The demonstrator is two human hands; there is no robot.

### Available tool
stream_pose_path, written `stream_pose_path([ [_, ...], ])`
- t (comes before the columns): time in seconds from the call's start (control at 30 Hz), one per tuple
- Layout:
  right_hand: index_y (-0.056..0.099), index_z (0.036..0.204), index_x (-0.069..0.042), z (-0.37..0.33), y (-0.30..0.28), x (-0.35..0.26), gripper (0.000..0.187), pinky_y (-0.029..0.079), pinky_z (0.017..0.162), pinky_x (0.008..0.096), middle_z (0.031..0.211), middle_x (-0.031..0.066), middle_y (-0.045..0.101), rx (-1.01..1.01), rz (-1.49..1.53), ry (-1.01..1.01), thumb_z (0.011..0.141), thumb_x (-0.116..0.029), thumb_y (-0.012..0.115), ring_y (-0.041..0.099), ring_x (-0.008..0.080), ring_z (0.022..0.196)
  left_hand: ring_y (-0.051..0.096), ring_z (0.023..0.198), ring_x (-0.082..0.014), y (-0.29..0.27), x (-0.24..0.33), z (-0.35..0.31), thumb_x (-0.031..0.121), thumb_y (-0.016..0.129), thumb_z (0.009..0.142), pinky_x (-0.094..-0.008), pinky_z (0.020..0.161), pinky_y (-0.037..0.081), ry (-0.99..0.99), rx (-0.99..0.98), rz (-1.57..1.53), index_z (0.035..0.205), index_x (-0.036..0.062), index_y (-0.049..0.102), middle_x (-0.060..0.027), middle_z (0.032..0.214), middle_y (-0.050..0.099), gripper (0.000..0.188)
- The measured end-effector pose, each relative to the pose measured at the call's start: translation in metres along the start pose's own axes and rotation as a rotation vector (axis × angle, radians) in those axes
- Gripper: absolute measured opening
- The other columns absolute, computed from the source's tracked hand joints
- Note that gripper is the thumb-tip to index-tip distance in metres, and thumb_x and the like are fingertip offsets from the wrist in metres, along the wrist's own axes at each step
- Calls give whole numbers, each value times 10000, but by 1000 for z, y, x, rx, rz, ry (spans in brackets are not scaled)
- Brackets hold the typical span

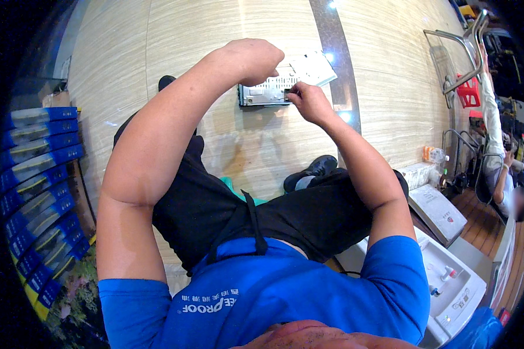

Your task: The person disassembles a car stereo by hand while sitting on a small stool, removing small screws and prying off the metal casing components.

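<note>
On the tiled floor ahead of me lies a flat silver metal electronic unit (pixel 265 96) with vent slots and a dark front edge. A pale metal plate (pixel 314 68) with small holes lies at an angle over its far right part. My left hand (pixel 255 61) is curled closed above the unit's far left side; whatever its fingers hold is hidden. My right hand (pixel 311 102) pinches at the unit's near right edge, beside a small dark opening. What lies between those fingertips is too small to name.
Stacked blue-and-white packages (pixel 41 145) stand at the left. To the right are a metal-framed chair (pixel 463 43), a red stool (pixel 468 92), an orange-labelled bottle (pixel 434 154) and a white water dispenser (pixel 451 279). Another person (pixel 501 174) sits farther right. My black shoe (pixel 311 171) rests near the unit.
</note>
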State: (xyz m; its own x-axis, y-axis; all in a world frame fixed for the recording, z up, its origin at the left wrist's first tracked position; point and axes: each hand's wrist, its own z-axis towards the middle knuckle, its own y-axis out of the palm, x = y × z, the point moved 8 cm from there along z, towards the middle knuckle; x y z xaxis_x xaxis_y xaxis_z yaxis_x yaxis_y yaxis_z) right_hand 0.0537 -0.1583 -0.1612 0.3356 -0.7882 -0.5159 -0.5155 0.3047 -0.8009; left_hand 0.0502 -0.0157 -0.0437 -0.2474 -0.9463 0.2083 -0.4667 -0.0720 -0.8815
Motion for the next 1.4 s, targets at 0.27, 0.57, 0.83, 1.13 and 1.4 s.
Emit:
stream_pose_path([
  [0.27,703,1013,5,0,0,3,209,534,762,388,923,211,704,36,87,-99,897,-160,647,694,326,840,684,940,-298,-1,2,3,238,630,929,-424,769,560,9,-6,2,1052,28,697,-151,984,704,253],
  [0.57,704,1049,-3,1,2,7,245,532,706,382,834,199,700,62,101,-106,894,-187,657,684,288,742,686,935,-296,-1,3,4,257,633,927,-420,775,564,31,39,13,1065,36,697,-146,995,705,269],
  [0.83,697,1067,-9,2,7,7,227,511,611,345,733,155,672,-21,125,-64,923,-163,613,618,190,600,679,956,-303,0,1,2,257,636,925,-430,787,555,19,9,0,1050,34,697,-153,997,702,263],
  [1.13,683,989,-4,2,4,1,190,521,702,426,828,200,684,66,33,-88,918,-161,604,667,341,749,671,977,-310,2,1,2,263,630,928,-435,797,550,20,3,6,1069,31,683,-155,1009,697,276],
  [1.4,667,969,-6,-2,4,-1,209,517,799,483,917,229,684,67,42,-83,902,-194,603,658,406,885,666,987,-322,2,3,2,253,631,927,-438,804,546,34,26,42,1064,34,674,-163,1027,692,262],
])
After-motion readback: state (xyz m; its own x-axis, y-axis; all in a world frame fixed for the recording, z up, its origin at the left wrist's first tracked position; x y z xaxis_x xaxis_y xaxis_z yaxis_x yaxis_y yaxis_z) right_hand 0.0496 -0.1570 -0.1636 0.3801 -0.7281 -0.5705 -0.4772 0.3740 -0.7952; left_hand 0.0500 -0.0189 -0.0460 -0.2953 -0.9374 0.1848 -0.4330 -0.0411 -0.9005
